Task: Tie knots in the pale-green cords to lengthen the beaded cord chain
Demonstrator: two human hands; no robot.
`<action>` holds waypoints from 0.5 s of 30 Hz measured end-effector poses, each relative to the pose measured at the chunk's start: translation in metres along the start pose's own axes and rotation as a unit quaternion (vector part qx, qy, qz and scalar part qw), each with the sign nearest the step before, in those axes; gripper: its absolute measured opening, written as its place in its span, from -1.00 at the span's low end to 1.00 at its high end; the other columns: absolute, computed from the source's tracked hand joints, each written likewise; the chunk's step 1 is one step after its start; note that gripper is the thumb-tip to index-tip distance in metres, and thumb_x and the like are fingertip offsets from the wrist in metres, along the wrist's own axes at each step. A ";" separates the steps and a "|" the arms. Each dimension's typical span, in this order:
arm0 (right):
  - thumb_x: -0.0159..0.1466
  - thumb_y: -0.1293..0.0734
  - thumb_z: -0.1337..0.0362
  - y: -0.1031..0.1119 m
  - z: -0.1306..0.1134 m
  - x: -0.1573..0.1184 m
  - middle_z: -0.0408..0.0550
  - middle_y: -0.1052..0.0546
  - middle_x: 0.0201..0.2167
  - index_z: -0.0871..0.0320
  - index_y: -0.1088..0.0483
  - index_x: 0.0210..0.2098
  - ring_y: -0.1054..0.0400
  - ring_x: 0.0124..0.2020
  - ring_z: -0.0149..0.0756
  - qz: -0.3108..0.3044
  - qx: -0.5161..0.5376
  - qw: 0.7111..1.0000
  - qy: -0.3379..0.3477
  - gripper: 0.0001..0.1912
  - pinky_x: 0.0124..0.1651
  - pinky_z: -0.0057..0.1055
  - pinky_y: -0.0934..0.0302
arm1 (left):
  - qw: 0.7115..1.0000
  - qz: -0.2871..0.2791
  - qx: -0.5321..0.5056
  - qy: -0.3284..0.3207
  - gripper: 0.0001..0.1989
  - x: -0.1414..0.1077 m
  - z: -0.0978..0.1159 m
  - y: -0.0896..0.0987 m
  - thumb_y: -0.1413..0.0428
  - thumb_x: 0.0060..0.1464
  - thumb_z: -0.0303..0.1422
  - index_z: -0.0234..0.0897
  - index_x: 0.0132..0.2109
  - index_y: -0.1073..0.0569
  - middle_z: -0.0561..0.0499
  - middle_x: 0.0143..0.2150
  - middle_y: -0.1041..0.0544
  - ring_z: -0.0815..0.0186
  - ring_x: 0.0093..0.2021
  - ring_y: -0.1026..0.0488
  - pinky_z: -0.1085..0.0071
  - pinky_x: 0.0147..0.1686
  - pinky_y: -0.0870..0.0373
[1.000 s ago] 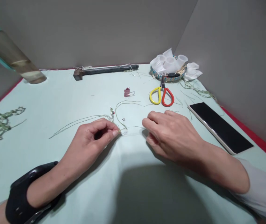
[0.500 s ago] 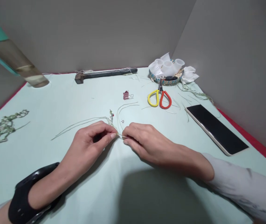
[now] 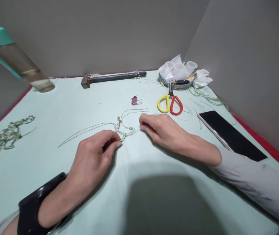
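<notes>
My left hand (image 3: 96, 156) pinches the lower end of a small knotted cord piece (image 3: 118, 125) near the middle of the cloth. To its right, my right hand (image 3: 165, 132) is closed, thumb against fingers, on a thin pale thread that leads back to the piece. The thread's end inside those fingers is hidden. Long loose green threads (image 3: 83, 129) trail left from the piece, and others curve up to the right. A maroon binder clip (image 3: 134, 100) lies just beyond.
Scissors (image 3: 170, 102) with yellow and red handles lie beside a basket (image 3: 178, 85) of white cups. A phone (image 3: 232, 135) is at right, a hammer (image 3: 115, 78) at the back, a bottle (image 3: 24, 62) back left, a knotted green cord bundle (image 3: 4, 137) at left.
My right hand has moved up and to the right, away from my left hand, drawing the pale thread out between them. The whole view has shifted slightly.
</notes>
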State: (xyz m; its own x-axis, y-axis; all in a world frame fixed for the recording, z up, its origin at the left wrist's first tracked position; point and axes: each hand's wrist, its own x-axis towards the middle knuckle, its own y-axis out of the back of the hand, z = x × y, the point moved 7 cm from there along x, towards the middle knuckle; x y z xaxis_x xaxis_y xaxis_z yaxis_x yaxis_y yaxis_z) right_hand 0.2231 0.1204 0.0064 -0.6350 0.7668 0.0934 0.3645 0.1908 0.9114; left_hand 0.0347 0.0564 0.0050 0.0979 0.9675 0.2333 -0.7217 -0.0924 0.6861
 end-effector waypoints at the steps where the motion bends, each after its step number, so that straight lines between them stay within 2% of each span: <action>1: 0.53 -0.21 0.36 0.001 0.002 0.005 -0.09 -0.48 -0.35 0.10 -0.34 -0.20 -0.22 -0.36 -0.30 0.002 -0.010 1.000 -0.005 -0.84 -0.23 -0.33 0.03 | 1.000 -0.004 0.006 -0.009 -0.83 0.000 0.001 -0.001 -0.15 0.28 -0.30 -0.15 -0.29 -0.58 0.08 -0.38 -0.67 0.27 -0.41 -0.50 0.31 -0.32 -0.31; 5: 0.52 -0.21 0.38 0.006 0.004 0.027 0.01 -0.57 -0.28 0.16 -0.42 -0.10 -0.26 -0.33 -0.26 0.009 -0.056 0.998 -0.026 -0.84 -0.22 -0.30 0.05 | 0.999 -0.018 0.025 -0.044 -0.77 -0.001 0.008 -0.003 -0.07 0.34 -0.36 -0.17 -0.30 -0.55 0.00 -0.29 -0.61 0.22 -0.29 -0.53 0.30 -0.26 -0.37; 8: 0.52 -0.18 0.40 0.011 0.002 0.043 0.12 -0.63 -0.21 0.23 -0.47 0.02 -0.27 -0.32 -0.21 0.019 -0.095 0.994 -0.044 -0.76 -0.23 -0.27 0.08 | 0.997 -0.029 0.040 -0.065 -0.73 -0.003 0.013 -0.004 -0.04 0.37 -0.41 -0.19 -0.33 -0.50 -0.05 -0.24 -0.56 0.20 -0.21 -0.52 0.30 -0.23 -0.39; 12: 0.50 -0.17 0.43 0.014 -0.005 0.062 0.18 -0.67 -0.14 0.24 -0.51 0.09 -0.32 -0.30 -0.17 0.024 -0.138 0.989 -0.046 -0.68 -0.26 -0.22 0.14 | 0.994 -0.047 0.047 -0.085 -0.73 -0.003 0.016 -0.004 -0.03 0.39 -0.46 -0.20 -0.32 -0.49 0.01 -0.29 -0.54 0.28 -0.30 -0.50 0.37 -0.29 -0.40; 15: 0.45 -0.18 0.49 0.009 -0.009 0.073 0.15 -0.67 -0.16 0.22 -0.52 0.10 -0.35 -0.29 -0.17 0.023 -0.160 0.986 -0.038 -0.64 -0.25 -0.21 0.10 | 0.992 -0.056 0.050 -0.098 -0.73 -0.003 0.017 -0.005 -0.03 0.38 -0.49 -0.20 -0.32 -0.47 0.06 -0.33 -0.52 0.35 -0.38 -0.47 0.43 -0.35 -0.38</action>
State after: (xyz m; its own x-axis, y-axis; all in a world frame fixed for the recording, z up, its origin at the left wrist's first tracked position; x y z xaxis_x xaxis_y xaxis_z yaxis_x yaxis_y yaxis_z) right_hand 0.1738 0.1728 0.0255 -0.5655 0.8163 0.1179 0.1504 -0.0385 0.9879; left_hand 0.0494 0.0503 0.0122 0.3119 0.9095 0.2747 -0.6278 -0.0197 0.7781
